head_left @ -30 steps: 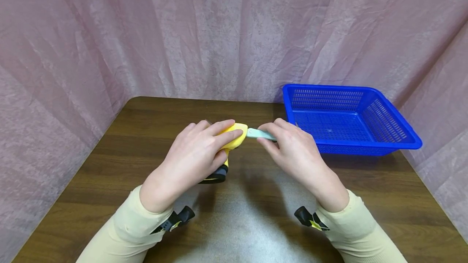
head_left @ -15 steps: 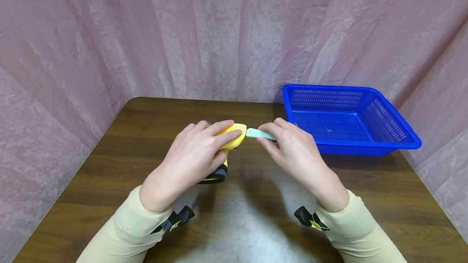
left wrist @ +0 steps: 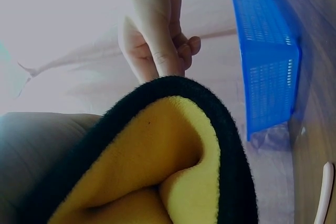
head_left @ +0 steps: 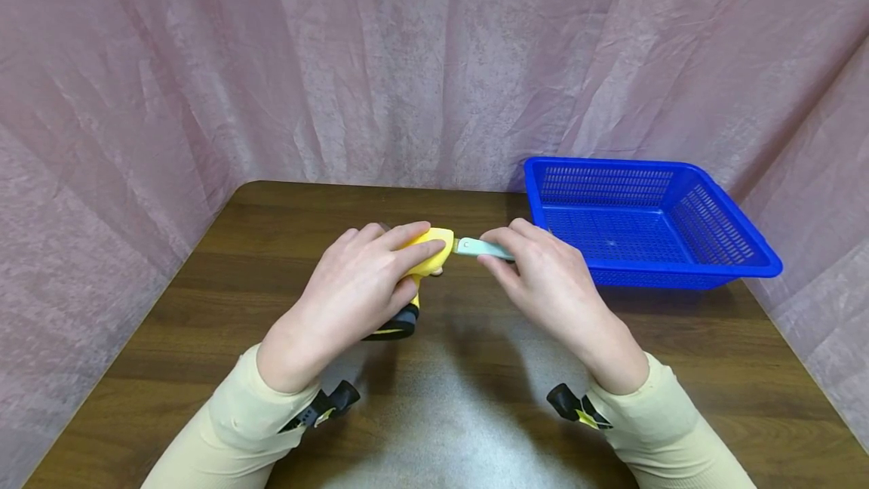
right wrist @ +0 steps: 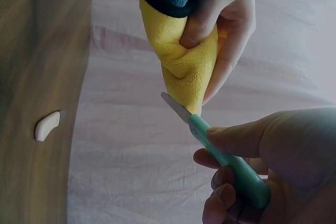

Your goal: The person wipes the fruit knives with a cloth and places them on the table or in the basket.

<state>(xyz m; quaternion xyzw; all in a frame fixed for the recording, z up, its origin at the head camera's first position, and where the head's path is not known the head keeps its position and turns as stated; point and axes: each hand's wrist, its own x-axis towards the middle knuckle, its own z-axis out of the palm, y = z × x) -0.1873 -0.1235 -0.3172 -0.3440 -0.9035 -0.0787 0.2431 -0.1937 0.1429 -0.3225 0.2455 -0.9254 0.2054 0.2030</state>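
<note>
My left hand [head_left: 363, 285] grips a yellow fleece piece [head_left: 432, 251], sock-like, with a dark cuff [head_left: 400, 324]. In the left wrist view its cuffed opening faces the camera and shows the yellow lining [left wrist: 157, 156]. My right hand [head_left: 546, 270] holds a small knife by its mint-green handle [head_left: 483, 248], thumb along one side and fingers curled round the other. A short metal blade [right wrist: 176, 107] sticks out of the handle and lies across the narrow end of the fleece in the right wrist view.
A blue plastic basket [head_left: 652, 269] stands at the back right of the wooden table [head_left: 237, 270]. A small pale curved object [right wrist: 47, 126] lies on the table, partly hidden under the fleece in the head view. Pink curtains [head_left: 407, 59] hang behind.
My left hand and the fleece have shifted slightly left. A little of the blade now shows between fleece and handle, and the pale object peeks out below. The right hand has hardly moved.
</note>
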